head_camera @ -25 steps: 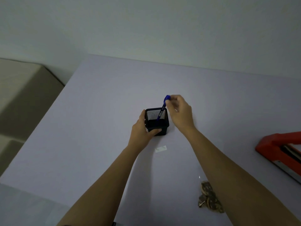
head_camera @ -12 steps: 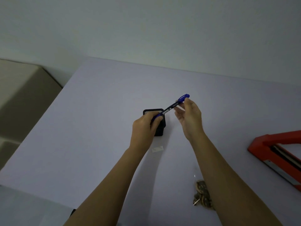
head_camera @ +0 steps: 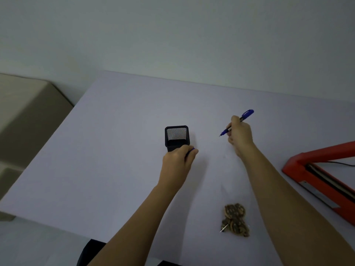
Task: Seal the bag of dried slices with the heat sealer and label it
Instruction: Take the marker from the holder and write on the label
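Observation:
My right hand (head_camera: 240, 137) grips a blue pen (head_camera: 246, 113) above the white table (head_camera: 107, 150), its bare tip pointing down-left. My left hand (head_camera: 177, 164) is closed around a small blue piece, apparently the pen's cap (head_camera: 192, 150), just in front of the black mesh pen holder (head_camera: 176, 137). The clear bag of dried slices (head_camera: 235, 219) lies near the front edge, between my forearms. The red heat sealer (head_camera: 315, 175) sits at the right with its arm raised. No label is visible; my left hand covers the spot where it lay.
A beige block (head_camera: 25, 120) stands beyond the table's left edge. A pale wall (head_camera: 172, 35) rises behind the table. A black cable (head_camera: 342, 163) runs from the sealer. Something dark (head_camera: 90, 254) shows under the front edge.
The pen came out of the holder, and my hands pulled apart. My right hand carried the uncapped pen to the right; my left hand kept the blue piece near the holder.

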Tool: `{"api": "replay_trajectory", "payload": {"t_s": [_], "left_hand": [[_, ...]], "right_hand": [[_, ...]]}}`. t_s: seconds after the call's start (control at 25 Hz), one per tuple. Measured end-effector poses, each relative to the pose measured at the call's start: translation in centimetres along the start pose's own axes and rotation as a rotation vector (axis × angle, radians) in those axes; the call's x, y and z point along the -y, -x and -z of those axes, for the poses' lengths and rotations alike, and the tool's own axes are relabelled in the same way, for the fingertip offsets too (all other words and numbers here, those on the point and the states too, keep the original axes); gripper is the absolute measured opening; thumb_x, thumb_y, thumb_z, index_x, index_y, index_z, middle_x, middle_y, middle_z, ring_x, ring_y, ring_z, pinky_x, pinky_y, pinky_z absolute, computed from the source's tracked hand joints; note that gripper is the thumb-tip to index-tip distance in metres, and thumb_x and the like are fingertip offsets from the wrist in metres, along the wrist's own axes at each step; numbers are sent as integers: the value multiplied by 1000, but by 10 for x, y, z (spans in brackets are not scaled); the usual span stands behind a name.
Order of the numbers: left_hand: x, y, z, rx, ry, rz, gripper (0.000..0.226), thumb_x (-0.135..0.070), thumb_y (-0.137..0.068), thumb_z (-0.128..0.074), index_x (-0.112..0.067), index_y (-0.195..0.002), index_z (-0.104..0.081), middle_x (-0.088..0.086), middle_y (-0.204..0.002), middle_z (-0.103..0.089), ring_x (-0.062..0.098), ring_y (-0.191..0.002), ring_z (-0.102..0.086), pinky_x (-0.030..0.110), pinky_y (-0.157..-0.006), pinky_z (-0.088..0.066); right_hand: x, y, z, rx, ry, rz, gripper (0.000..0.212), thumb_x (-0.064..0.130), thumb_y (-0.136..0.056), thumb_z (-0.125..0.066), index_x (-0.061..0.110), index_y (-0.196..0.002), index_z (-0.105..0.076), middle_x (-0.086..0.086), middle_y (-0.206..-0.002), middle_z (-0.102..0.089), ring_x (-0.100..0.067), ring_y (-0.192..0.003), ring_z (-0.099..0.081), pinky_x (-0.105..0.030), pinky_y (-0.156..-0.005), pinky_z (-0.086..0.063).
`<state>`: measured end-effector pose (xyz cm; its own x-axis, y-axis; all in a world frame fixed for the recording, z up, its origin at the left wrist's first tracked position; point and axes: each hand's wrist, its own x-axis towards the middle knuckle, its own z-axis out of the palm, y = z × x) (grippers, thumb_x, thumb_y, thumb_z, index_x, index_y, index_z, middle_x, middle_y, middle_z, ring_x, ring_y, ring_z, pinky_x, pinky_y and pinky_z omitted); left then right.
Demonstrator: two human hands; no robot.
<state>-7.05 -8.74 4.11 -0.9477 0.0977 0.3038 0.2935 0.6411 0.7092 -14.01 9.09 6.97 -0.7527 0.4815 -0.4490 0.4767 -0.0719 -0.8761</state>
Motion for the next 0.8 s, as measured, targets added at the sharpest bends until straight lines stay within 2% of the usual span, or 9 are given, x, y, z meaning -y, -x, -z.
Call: {"api": "replay_trajectory", "payload": {"t_s": [0.16, 0.28, 0.36, 0.52, 0.64, 0.8], "left_hand": [[13, 15, -6, 77, 215, 360, 20, -22, -91, -58, -10, -101, -71, -1, -81, -67, 13, -74, -62, 10, -66, -44], [44, 31, -6, 105, 59, 545, 23, -18, -91, -56, -10, -110, -65, 3, -93, -64, 14, -82, -57, 20, -74, -42], [68, 38, 0, 123, -81, 635, 17, -14, -88, -57, -7, -104, -61, 5, -90, -61, 18, -78, -55, 25, -71, -43], [96, 47, 9, 219, -281, 665, 11, -9, -85, -52, -2, -89, -60, 10, -86, -58, 24, -74, -52, 30, -67, -42], [100, 47, 8, 249, -291, 663, 11, -8, -84, -50, -2, -86, -59, 13, -86, -58, 24, -72, -51, 29, -64, -39], [103, 47, 4, 238, -258, 697, 15, -13, -83, -56, -2, -93, -57, 12, -88, -57, 26, -76, -53, 32, -68, -43]], "right_hand": [[-15, 15, -6, 66, -22, 69, 41, 39, -92, -44, 12, -61, -53, -2, -56, -52, -11, -45, -41, -23, -46, -35], [-44, 32, -13, 77, -136, 43, 43, 47, -92, -44, 14, -67, -56, -1, -59, -57, -9, -46, -47, -21, -48, -42], [-63, 42, -16, 104, -170, 37, 39, 46, -91, -48, 14, -70, -58, -1, -62, -59, -9, -51, -53, -20, -52, -47], [-84, 55, -22, 110, -231, 48, 26, 35, -89, -56, 15, -73, -59, -1, -66, -62, -8, -58, -61, -18, -55, -53], [-90, 59, -26, 125, -276, 48, 22, 30, -89, -58, 15, -73, -59, 0, -68, -63, -6, -59, -64, -17, -59, -54], [-97, 61, -28, 131, -333, 29, 19, 27, -88, -60, 13, -75, -60, -3, -74, -64, -4, -60, -66, -15, -62, -55]]}}
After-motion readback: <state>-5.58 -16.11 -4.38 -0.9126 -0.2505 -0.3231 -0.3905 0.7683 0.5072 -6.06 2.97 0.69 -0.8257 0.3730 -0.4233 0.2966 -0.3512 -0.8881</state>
